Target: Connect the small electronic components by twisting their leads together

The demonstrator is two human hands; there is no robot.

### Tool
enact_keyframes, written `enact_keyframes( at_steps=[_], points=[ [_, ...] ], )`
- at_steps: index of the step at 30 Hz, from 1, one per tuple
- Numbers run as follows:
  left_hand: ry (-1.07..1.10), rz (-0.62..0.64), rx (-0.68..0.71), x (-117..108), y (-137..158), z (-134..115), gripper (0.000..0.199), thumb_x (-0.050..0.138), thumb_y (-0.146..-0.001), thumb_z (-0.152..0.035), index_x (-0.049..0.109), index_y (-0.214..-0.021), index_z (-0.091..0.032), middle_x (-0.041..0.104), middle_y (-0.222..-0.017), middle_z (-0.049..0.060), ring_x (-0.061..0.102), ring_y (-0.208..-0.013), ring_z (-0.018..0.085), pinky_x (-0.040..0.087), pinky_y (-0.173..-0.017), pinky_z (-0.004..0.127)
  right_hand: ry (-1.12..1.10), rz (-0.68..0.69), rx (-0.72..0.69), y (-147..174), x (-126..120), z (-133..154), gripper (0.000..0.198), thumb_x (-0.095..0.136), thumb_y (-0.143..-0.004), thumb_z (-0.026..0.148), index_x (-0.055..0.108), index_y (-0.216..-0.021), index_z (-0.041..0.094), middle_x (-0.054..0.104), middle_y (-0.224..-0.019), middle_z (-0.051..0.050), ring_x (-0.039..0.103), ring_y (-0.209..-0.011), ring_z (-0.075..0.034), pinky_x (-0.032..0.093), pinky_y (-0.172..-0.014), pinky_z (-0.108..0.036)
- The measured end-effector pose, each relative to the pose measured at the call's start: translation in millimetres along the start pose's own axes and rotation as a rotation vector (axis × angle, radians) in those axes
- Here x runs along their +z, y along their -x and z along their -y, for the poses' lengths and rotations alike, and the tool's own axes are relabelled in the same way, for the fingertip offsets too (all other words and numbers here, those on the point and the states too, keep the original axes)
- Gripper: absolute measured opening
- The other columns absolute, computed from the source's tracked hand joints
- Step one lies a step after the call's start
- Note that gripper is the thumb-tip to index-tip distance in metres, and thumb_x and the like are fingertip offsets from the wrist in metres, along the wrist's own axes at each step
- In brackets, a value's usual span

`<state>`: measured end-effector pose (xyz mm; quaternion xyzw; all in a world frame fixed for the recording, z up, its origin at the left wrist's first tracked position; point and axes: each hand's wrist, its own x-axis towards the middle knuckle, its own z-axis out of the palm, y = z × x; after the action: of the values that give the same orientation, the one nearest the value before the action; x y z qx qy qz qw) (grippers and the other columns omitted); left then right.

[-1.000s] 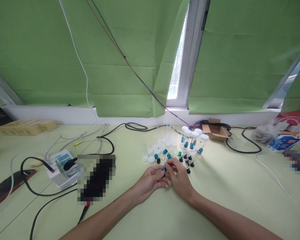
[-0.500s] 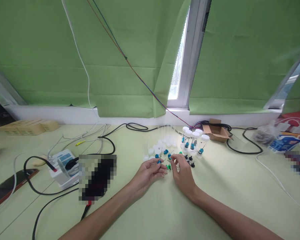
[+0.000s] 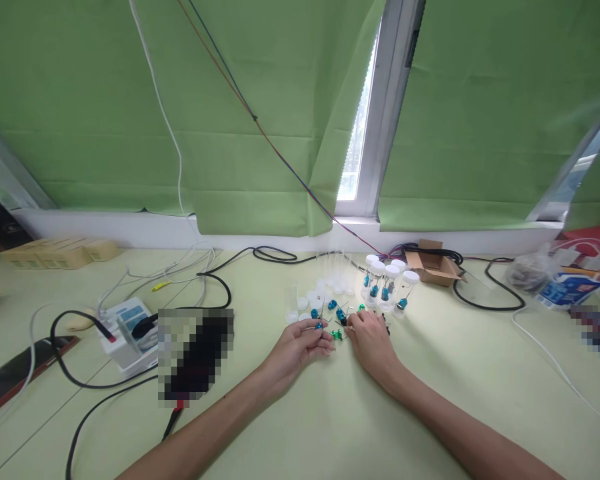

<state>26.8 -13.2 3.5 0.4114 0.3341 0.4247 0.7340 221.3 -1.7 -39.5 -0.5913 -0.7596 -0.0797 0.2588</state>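
Observation:
Between the thumb and fingers of my left hand [image 3: 300, 343] is a small blue metal part [image 3: 319, 326], with a thin metal pin standing up by it. My right hand [image 3: 373, 339] lies lower over the pile, fingers curled down beside a small black part [image 3: 343, 321]; whatever is under its fingertips is hidden. Green metal parts [image 3: 337, 335] rest between the hands. Just beyond are loose blue parts [image 3: 339, 313] and thin bent metal keys. Several capped clear tubes [image 3: 403, 301] with blue parts inside stand behind my right hand.
White caps [image 3: 304, 303] and uncapped clear tubes [image 3: 337, 273] stand behind the pile. A small open cardboard box [image 3: 433, 270] sits at the back right. On the left are a white power strip [image 3: 130, 340], black cables [image 3: 75, 387] and a phone-like dark slab [image 3: 20, 377].
My right hand has lowered from above the pile and shifted slightly right, covering most of the black parts. My left hand keeps the blue part almost in place.

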Motion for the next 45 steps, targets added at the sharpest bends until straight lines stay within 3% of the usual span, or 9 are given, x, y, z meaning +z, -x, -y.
enact_keyframes(
  at_steps=[6, 10, 15, 19, 24, 33, 45],
  points=[
    [-0.007, -0.011, -0.001, -0.8, -0.3, 1.2, 0.022, 0.073, -0.078, -0.021, 0.064, -0.095, -0.011, 0.071, -0.085, 0.012, 0.068, -0.075, 0.018, 0.054, -0.075, 0.031, 0.008, 0.041, 0.005, -0.4, 2.8, -0.2, 0.016, 0.049, -0.091, 0.01, 0.057, -0.081, 0.019, 0.06, -0.081, -0.008, 0.054, -0.08, -0.025, 0.034, -0.072, -0.035],
    [-0.013, -0.01, 0.005, -1.2, -0.2, 1.4, 0.021, 0.071, -0.079, -0.021, 0.064, -0.096, -0.011, 0.07, -0.085, 0.012, 0.068, -0.075, 0.019, 0.054, -0.075, 0.032, -0.043, -0.004, -0.012, -4.6, -2.8, 6.2, 0.014, 0.047, -0.094, 0.014, 0.06, -0.088, 0.018, 0.059, -0.086, -0.009, 0.053, -0.082, -0.024, 0.036, -0.074, -0.035],
    [-0.023, -0.006, 0.01, 0.1, -0.4, -0.1, 0.02, 0.07, -0.081, -0.021, 0.064, -0.096, -0.01, 0.07, -0.085, 0.011, 0.068, -0.075, 0.018, 0.054, -0.076, 0.031, -0.237, -0.007, -0.194, -9.4, -11.2, 16.7, 0.02, 0.042, -0.098, 0.017, 0.059, -0.108, 0.02, 0.064, -0.102, -0.008, 0.052, -0.094, -0.024, 0.038, -0.083, -0.037],
    [-0.005, 0.004, 0.023, 1.4, -0.4, -0.5, 0.018, 0.069, -0.081, -0.019, 0.064, -0.096, -0.009, 0.069, -0.086, 0.012, 0.067, -0.074, 0.018, 0.054, -0.075, 0.031, -0.284, 0.051, -0.259, -7.6, -11.7, 20.7, 0.024, 0.042, -0.097, 0.015, 0.056, -0.116, 0.021, 0.067, -0.103, -0.008, 0.051, -0.104, -0.026, 0.036, -0.09, -0.04],
    [0.007, -0.028, 0.007, 0.1, -0.4, 0.8, 0.019, 0.067, -0.083, -0.017, 0.062, -0.1, -0.009, 0.07, -0.085, 0.014, 0.067, -0.074, 0.018, 0.054, -0.075, 0.031, -0.273, 0.089, -0.278, -4.0, -9.4, 19.7, 0.021, 0.044, -0.095, 0.012, 0.056, -0.111, 0.02, 0.067, -0.101, -0.008, 0.053, -0.106, -0.025, 0.031, -0.096, -0.043],
    [0.007, -0.042, -0.002, 1.3, -0.4, -0.1, 0.015, 0.065, -0.083, -0.014, 0.061, -0.097, -0.009, 0.07, -0.083, 0.014, 0.068, -0.072, 0.018, 0.055, -0.074, 0.03, -0.272, 0.039, -0.286, -2.2, -2.3, 20.8, 0.02, 0.053, -0.087, 0.007, 0.058, -0.103, 0.017, 0.061, -0.098, -0.009, 0.052, -0.097, -0.025, 0.036, -0.092, -0.039],
    [-0.012, -0.051, -0.005, 1.2, -0.4, 0.0, 0.018, 0.064, -0.084, -0.015, 0.062, -0.1, -0.008, 0.07, -0.084, 0.013, 0.067, -0.073, 0.017, 0.055, -0.074, 0.029, -0.194, 0.015, -0.237, -1.8, 2.9, 20.6, 0.018, 0.049, -0.081, 0.005, 0.058, -0.091, 0.016, 0.056, -0.09, -0.009, 0.049, -0.091, -0.025, 0.035, -0.091, -0.042]
  ],
)
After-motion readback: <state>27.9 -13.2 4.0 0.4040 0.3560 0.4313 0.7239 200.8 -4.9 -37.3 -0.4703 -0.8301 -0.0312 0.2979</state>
